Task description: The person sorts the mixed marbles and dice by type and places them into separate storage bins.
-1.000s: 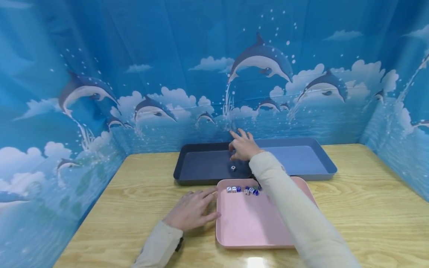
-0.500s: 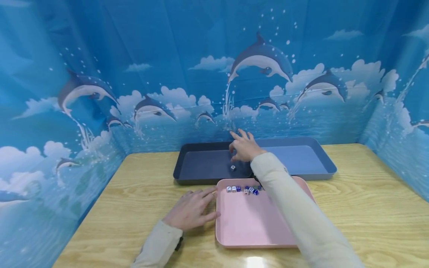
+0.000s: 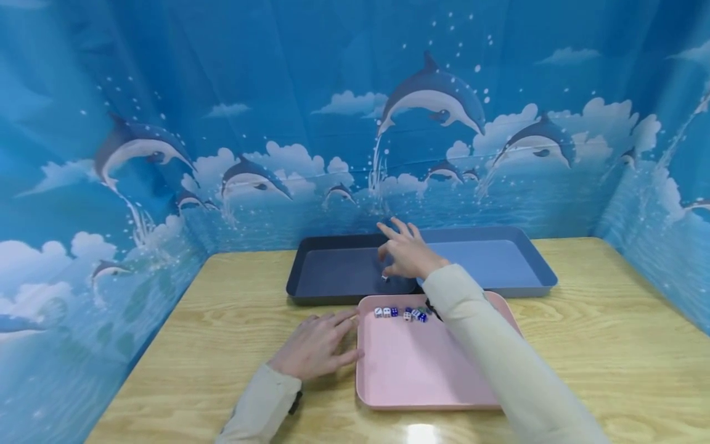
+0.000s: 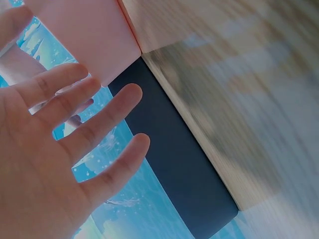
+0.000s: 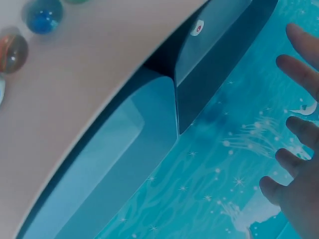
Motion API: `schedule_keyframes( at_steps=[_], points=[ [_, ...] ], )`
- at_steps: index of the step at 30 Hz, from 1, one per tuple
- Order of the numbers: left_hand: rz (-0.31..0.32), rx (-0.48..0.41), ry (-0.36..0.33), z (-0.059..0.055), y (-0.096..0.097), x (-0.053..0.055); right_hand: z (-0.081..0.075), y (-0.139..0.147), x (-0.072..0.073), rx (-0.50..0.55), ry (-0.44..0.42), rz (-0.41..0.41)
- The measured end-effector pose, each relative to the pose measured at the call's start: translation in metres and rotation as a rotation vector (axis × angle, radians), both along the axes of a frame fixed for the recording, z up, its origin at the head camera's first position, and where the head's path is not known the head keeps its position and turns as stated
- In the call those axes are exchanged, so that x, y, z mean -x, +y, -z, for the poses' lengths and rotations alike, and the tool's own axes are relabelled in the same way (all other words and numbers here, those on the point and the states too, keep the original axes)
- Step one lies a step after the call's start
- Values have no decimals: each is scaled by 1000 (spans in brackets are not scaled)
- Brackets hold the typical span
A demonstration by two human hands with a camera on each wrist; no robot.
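- Our empty right hand point(image 3: 410, 254), fingers spread, has the small white cubic die point(image 3: 385, 278) just off its seven o'clock, in the dark rectangular tray point(image 3: 333, 271); a careless reach could roll it.
- Our left hand point(image 3: 313, 348), splayed, holding nothing at nine o'clock of the pink square tray point(image 3: 421, 367), might jostle its white and blue dice point(image 3: 386, 312).
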State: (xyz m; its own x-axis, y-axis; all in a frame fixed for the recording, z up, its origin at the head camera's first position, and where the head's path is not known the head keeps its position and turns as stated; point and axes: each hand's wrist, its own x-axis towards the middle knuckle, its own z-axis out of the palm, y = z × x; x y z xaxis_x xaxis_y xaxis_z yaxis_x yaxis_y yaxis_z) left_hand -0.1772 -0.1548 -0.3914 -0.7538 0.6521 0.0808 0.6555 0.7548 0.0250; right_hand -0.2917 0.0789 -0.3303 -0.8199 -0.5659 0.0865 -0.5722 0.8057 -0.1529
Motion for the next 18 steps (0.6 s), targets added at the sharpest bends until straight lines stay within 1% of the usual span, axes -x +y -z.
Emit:
schedule_keyframes(
  at_steps=[7, 14, 18],
  points=[
    [19, -8, 25, 1, -1, 1, 2, 1, -12, 27, 41, -64],
    [24, -16, 23, 0, -1, 2, 5, 0, -26, 62, 47, -132],
    [26, -14, 34, 1, -1, 1, 10, 0, -33, 84, 45, -161]
  ],
)
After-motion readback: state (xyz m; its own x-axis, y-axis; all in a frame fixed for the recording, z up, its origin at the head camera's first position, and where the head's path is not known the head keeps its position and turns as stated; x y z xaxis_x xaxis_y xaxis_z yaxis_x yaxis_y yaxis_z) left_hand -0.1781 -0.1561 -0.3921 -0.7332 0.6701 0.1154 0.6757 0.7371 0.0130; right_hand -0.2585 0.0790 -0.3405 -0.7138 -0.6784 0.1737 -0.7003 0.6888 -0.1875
